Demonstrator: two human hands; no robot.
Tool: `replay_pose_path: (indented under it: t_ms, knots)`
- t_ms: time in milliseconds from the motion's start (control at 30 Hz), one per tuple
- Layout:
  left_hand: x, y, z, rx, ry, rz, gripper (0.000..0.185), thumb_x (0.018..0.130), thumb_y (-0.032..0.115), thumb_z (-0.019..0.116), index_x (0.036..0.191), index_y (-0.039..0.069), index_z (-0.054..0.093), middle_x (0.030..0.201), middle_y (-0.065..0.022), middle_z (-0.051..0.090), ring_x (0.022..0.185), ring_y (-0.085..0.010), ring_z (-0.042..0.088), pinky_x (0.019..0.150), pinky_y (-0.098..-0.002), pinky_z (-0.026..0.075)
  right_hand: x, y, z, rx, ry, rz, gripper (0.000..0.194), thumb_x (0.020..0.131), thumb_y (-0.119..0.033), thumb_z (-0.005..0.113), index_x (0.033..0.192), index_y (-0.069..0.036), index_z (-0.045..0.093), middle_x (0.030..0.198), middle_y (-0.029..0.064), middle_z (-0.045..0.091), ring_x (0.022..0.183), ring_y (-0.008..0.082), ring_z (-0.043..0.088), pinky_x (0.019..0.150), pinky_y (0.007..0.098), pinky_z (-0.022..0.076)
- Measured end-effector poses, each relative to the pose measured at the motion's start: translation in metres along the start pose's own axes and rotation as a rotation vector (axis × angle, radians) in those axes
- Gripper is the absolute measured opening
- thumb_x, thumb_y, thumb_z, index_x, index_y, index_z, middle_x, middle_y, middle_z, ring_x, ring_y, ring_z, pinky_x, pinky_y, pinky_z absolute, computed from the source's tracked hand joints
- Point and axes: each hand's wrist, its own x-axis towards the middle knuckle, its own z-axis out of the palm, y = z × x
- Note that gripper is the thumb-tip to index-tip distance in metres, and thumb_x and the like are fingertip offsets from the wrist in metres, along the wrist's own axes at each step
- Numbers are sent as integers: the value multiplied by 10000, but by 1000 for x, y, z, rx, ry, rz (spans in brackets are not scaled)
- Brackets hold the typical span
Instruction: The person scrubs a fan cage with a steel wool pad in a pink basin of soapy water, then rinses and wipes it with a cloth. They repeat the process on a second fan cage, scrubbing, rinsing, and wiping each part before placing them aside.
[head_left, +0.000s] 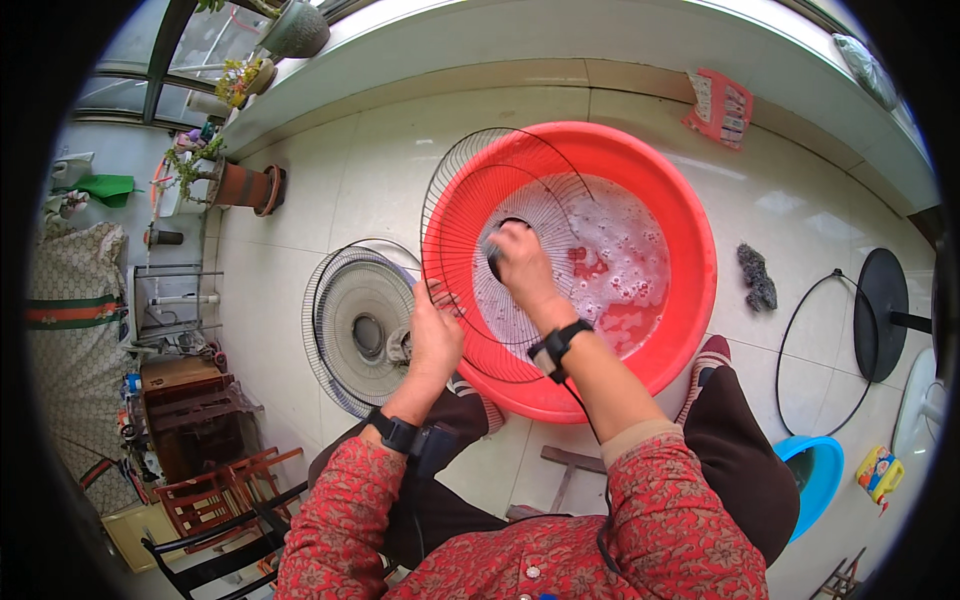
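My left hand (437, 330) grips the near-left rim of a black wire fan guard (457, 187), which is tilted over a large red plastic basin (686, 225). At the guard's dark round hub (495, 264) is my right hand (525, 262), fingers bunched and blurred by motion. Something greyish shows under those fingers; whether it is a pad or part of the hub I cannot tell. Foamy water (619, 277) fills the bottom of the basin. To the left of my left hand, another round wire fan guard (330, 330) rests in or on a container on the floor.
Right of the basin lie a clump of grey scouring wire (757, 277), a thin black ring (780, 360) and a round black base (879, 315). A blue basin (829, 457) and a yellow bottle (879, 474) stand by my right leg. A potted plant (244, 186) is far left.
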Motion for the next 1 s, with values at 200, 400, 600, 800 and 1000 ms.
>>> replay_pose_path:
  t_ms: [200,400,600,800,1000]
  knots:
    - [12,-20,-2,-239,31,-196,479,813,-213,331,1262,-55,382,1144,-226,550,997,-277,651,810,-378,625,-76,2,-7,2,-87,-143,242,787,-22,628,1017,-96,637,1136,105,587,1054,323,585,836,424,527]
    - [25,-44,-10,-341,17,-249,450,855,-165,396,1277,-8,372,1129,-227,559,1006,-298,654,787,-418,627,-87,68,-28,-161,-252,473,337,798,-85,667,1133,-118,647,1108,180,612,1011,378,626,833,468,537]
    - [26,-46,-9,-403,-16,-299,464,831,-202,370,1269,-50,369,1146,-253,575,1007,-321,676,812,-410,639,-59,81,-12,-179,-101,836,426,799,-134,683,1220,-89,640,1140,222,619,1071,401,624,900,474,521]
    - [26,-33,-13,-296,34,-297,460,847,-175,346,1286,-41,364,1143,-257,593,927,-309,702,681,-370,628,-49,86,-9,281,-25,710,308,755,-126,635,1037,-17,687,912,236,703,900,394,684,838,488,529]
    - [21,-20,-22,-241,-31,-363,493,819,-189,317,1279,-19,365,1115,-236,558,948,-288,674,724,-391,628,-57,165,-81,-314,517,769,334,802,-94,596,1125,-38,661,1042,272,670,1001,453,648,889,507,504]
